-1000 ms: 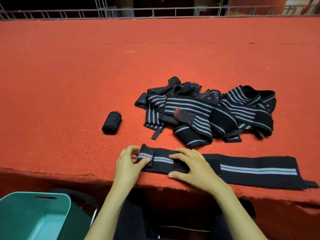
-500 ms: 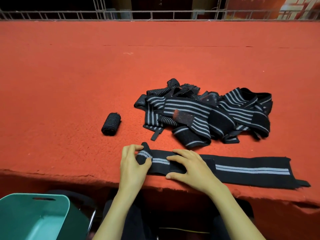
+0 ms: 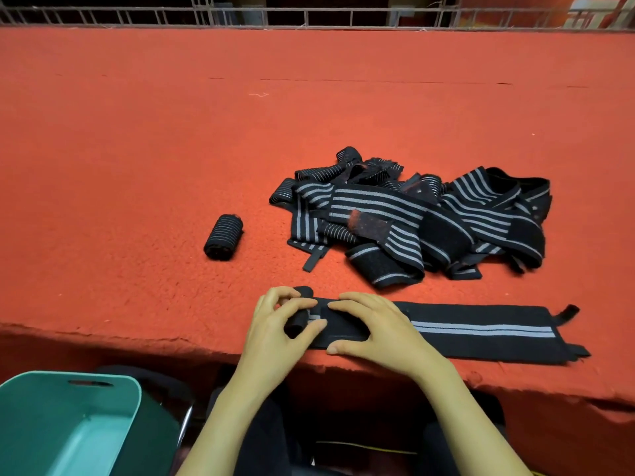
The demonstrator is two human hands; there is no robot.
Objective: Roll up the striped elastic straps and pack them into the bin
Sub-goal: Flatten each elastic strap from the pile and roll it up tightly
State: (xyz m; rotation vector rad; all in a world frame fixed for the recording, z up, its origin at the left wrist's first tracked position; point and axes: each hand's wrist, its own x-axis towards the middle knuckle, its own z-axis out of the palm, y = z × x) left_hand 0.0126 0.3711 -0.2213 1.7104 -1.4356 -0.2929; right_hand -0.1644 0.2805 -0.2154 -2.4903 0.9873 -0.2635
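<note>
Risk: the rolled end (image 3: 298,321) is small and springy. If your left hand (image 3: 276,326) slackens, it likely unwinds. Uneven pressure from your right hand (image 3: 378,333) would skew the strap (image 3: 481,329), and the roll would come out cone-shaped.

Grip: your left fingers and thumb curl round the rolled end. Your right hand lies flat on the strap just right of it, pinning it and grasping nothing.

Position: the strap lies along the near edge of the table (image 3: 137,166) and runs right from your hands. The bin (image 3: 135,389) sits near left, below the edge, well apart. The finished roll (image 3: 223,237) and the loose pile (image 3: 412,218) lie farther back.
</note>
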